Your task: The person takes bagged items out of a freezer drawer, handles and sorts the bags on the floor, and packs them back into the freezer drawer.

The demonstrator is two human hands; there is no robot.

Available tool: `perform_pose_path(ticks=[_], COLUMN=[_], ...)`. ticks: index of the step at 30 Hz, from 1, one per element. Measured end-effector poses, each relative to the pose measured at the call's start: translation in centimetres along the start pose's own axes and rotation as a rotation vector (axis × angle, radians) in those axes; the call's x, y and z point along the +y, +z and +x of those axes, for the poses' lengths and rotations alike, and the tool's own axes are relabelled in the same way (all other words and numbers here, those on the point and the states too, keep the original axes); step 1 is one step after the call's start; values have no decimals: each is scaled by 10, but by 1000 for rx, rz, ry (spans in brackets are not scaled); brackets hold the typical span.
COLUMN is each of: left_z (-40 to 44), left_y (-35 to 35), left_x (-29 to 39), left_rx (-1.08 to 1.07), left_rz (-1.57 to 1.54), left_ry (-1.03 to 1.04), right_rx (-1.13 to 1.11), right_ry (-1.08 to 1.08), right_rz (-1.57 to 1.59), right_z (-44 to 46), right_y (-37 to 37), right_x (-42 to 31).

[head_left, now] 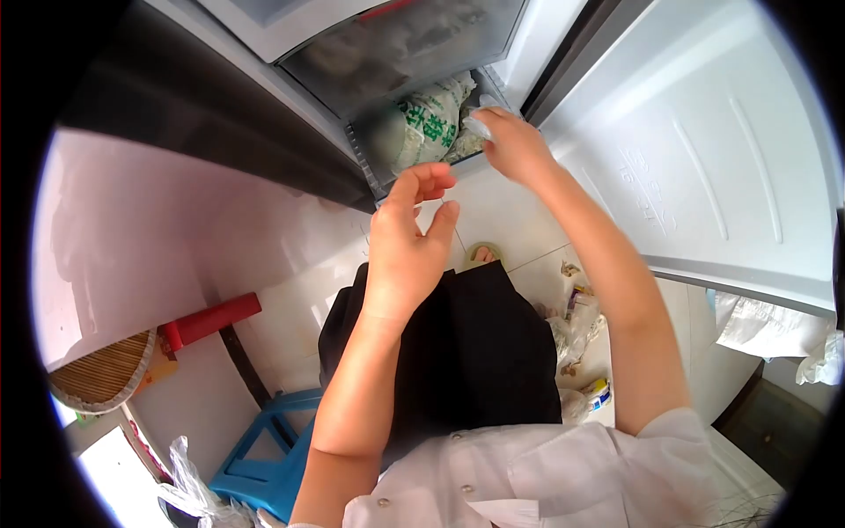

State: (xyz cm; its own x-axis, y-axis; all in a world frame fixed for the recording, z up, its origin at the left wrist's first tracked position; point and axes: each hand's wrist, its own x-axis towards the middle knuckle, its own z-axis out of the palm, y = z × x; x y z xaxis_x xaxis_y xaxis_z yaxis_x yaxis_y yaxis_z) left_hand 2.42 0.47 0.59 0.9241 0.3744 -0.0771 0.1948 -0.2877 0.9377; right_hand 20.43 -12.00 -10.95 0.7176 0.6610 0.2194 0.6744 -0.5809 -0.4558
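My right hand is closed on a thin, clear plastic bag at the right side of a pulled-out freezer drawer. What the bag contains, if anything, I cannot make out. Inside the drawer lies a bulky white bag with green printed characters. My left hand hovers just in front of the drawer's front edge, fingers loosely bent and thumb apart, with nothing in its grasp. Above the open drawer is another one with a smoky see-through front.
The freezer door stands swung out on the right. A blue plastic stool is at lower left, near a red bar-shaped object. Plastic bags and packets lie on the floor beside my legs. A wicker tray is at far left.
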Motion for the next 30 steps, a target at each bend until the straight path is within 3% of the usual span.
perform_pose_path(ticks=[3, 5, 7, 9, 11, 14, 17, 23, 30], left_z=[14, 20, 19, 12, 6, 0, -7, -8, -7], left_y=[-3, -8, -7, -7, -8, -20, -25, -24, -22], left_x=[-20, -20, -14, -12, -13, -28, -31, -28, -22], left_rx=[78, 87, 65, 7, -27, -60, -14, -51, -62], left_rz=[-193, -237, -315, -333, -288, -125, -57, -215, -471], left_ry=[-10, -21, -49, -76, -99, -90, -155, -172, -229], right_rx=[-442, -673, -774, -611, -969, -820, -846, -942, -758], right_ry=[0, 123, -7, -74, -83, 43, -35, -242, 94], right_rz=[-304, -446, -716, -674, -844, -914, -903, -1143, -719], right_z=[65, 77, 83, 85, 84, 100, 97, 88, 106], right_y=[68, 67, 65, 102, 36, 104, 91, 94, 47], right_x=[52, 44, 42, 86, 20, 65, 59, 68, 56])
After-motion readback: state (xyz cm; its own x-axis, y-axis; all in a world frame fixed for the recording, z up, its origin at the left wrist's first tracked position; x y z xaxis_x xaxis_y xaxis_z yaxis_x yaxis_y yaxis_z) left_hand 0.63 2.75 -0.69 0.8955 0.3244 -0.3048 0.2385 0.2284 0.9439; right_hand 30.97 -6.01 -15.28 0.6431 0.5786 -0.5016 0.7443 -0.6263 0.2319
